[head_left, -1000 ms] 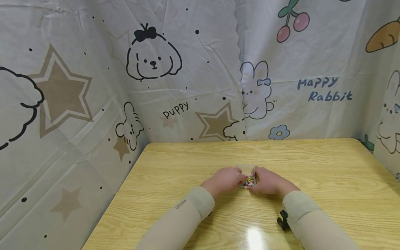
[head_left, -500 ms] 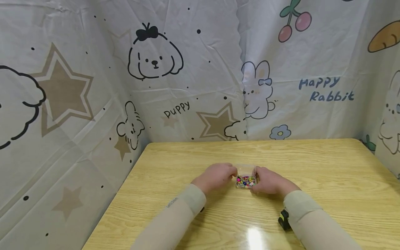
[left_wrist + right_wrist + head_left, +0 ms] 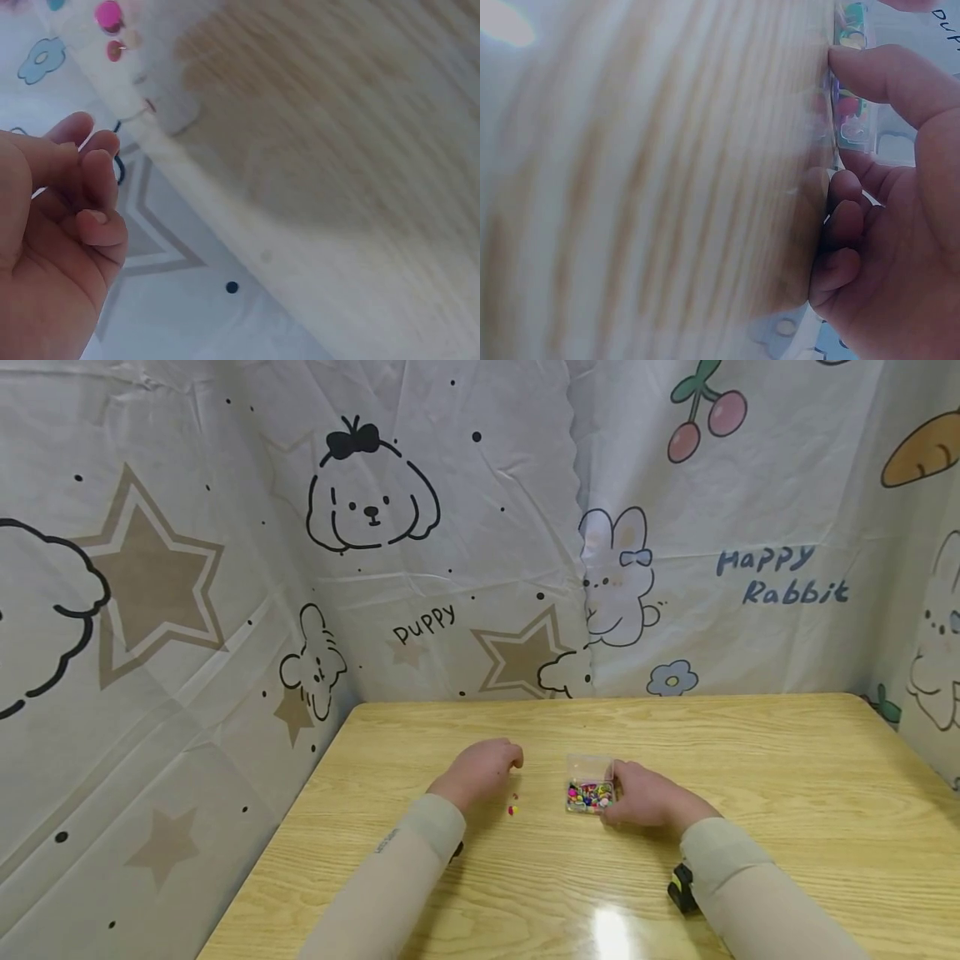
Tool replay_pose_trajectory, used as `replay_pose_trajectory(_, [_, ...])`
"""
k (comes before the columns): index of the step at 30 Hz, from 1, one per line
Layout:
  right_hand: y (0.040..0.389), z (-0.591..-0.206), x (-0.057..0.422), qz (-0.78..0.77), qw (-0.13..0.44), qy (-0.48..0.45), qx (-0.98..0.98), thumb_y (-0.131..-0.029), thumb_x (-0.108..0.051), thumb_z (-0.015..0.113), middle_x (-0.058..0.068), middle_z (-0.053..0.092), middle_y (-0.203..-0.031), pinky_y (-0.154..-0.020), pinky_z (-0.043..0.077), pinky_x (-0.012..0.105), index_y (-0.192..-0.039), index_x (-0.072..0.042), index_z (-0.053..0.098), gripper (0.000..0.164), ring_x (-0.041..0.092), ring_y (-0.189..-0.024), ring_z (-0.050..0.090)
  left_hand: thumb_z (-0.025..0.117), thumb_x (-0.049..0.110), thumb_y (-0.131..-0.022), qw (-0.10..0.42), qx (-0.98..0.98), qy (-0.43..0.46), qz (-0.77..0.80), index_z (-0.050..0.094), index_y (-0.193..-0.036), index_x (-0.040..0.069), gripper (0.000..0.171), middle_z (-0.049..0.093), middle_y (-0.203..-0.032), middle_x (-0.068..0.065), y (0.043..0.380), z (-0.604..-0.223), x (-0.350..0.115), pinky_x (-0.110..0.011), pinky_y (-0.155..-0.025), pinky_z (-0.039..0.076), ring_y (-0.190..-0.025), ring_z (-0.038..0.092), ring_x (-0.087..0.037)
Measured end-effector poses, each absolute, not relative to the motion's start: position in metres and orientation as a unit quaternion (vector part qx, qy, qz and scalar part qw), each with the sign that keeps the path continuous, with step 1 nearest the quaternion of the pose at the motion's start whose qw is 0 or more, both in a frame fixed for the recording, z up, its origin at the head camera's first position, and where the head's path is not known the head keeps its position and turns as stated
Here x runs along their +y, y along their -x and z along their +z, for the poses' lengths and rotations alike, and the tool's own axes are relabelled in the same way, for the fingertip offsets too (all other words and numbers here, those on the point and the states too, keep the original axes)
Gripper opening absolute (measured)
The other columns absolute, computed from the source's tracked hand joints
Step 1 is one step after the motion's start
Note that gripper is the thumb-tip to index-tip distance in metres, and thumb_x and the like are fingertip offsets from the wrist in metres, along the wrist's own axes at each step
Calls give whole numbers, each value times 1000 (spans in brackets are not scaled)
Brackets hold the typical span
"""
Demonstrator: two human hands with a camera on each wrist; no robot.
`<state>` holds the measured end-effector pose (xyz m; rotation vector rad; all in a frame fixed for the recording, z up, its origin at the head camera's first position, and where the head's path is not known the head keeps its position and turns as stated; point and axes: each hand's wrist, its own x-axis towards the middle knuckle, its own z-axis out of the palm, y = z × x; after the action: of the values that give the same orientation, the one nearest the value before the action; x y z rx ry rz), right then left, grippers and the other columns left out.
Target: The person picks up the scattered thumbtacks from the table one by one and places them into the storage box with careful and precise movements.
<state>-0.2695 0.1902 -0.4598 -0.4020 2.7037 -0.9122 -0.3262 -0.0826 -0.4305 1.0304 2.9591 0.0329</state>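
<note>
A small clear plastic box (image 3: 590,810) of colourful beads (image 3: 582,794) stands on the table, its transparent lid (image 3: 588,767) raised at the back. My right hand (image 3: 647,795) grips the box by its right side; in the right wrist view the thumb (image 3: 881,71) lies along its edge. My left hand (image 3: 480,771) is over the table to the left of the box, fingers (image 3: 101,180) curled in toward the thumb. I cannot tell whether a bead is between its fingertips. Loose beads (image 3: 512,810) lie on the wood near the left wrist.
The wooden table (image 3: 795,777) reaches back to a white printed cloth (image 3: 480,527) that hangs behind and at both sides. A black and yellow object (image 3: 681,887) shows beside the right sleeve (image 3: 731,856).
My left hand has drawn out of the box and moved left, uncovering the beads in it and the loose ones on the table. The right hand stays on the box.
</note>
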Motion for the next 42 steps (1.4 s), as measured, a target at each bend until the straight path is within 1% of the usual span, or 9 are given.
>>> replay_pose_trajectory(6, [269, -459, 190, -326, 129, 143, 926, -69, -22, 79, 5, 55, -98, -80, 44, 42, -103, -9, 50, 46, 18, -82, 48, 52, 5, -95, 7, 947, -322, 23, 67, -104, 13, 19, 64, -101, 0, 329, -437, -88, -31, -83, 50, -92, 57, -14])
replay_pose_trajectory(13, [269, -461, 189, -331, 129, 148, 923, -70, -21, 79, 4, 55, -98, -81, 44, 41, -105, -9, 51, 46, 16, -83, 49, 54, 9, -95, -11, 951, -308, 1, 64, -87, 15, 15, 63, -84, 2, 331, -447, -84, -30, -72, 50, -76, 55, -12])
replay_pose_trajectory(17, [269, -461, 189, -327, 130, 147, 924, -70, -22, 78, 4, 55, -97, -80, 44, 41, -102, -9, 50, 44, 17, -82, 49, 54, 9, -95, -20, 956, -293, -16, 62, -80, 15, 18, 63, -80, 1, 331, -449, -81, -31, -71, 51, -75, 56, -13])
replay_pose_trajectory(22, [270, -462, 189, -328, 128, 140, 926, -71, -23, 78, 4, 55, -97, -81, 45, 41, -107, -9, 51, 47, 16, -83, 51, 53, 10, -97, -10, 961, -274, -39, 60, -81, 14, 18, 64, -81, 0, 332, -451, -80, -32, -73, 52, -78, 58, -15])
replay_pose_trajectory(28, [269, -463, 190, -330, 127, 138, 925, -71, -21, 78, 4, 56, -98, -82, 45, 42, -109, -8, 51, 49, 16, -84, 51, 52, 7, -96, -12, 957, -289, -25, 59, -80, 13, 18, 62, -77, -1, 329, -451, -80, -34, -71, 52, -74, 57, -16])
replay_pose_trajectory(31, [269, -463, 190, -329, 131, 137, 925, -71, -22, 78, 5, 55, -97, -80, 44, 41, -107, -8, 51, 47, 17, -82, 50, 53, 7, -95, -7, 955, -296, -7, 57, -77, 15, 20, 59, -73, 2, 326, -451, -79, -32, -68, 50, -70, 54, -13])
replay_pose_trajectory(35, [269, -463, 190, -325, 134, 130, 927, -70, -23, 79, 5, 53, -96, -77, 43, 40, -102, -9, 50, 45, 18, -81, 48, 58, 11, -92, 2, 949, -315, 11, 55, -76, 18, 18, 54, -70, 7, 322, -448, -73, -28, -63, 46, -65, 48, -10])
replay_pose_trajectory(38, [270, -463, 189, -324, 130, 130, 928, -70, -23, 79, 5, 54, -98, -79, 44, 41, -104, -9, 50, 47, 17, -82, 49, 61, 12, -91, -9, 940, -341, 19, 56, -78, 19, 16, 53, -71, 8, 317, -443, -65, -25, -61, 44, -65, 46, -9])
replay_pose_trajectory(42, [271, -462, 189, -320, 126, 130, 930, -70, -24, 79, 4, 54, -97, -81, 44, 41, -103, -10, 50, 46, 17, -83, 49, 60, 11, -92, -23, 929, -369, 24, 59, -82, 19, 13, 55, -75, 8, 309, -439, -53, -23, -63, 44, -66, 46, -7])
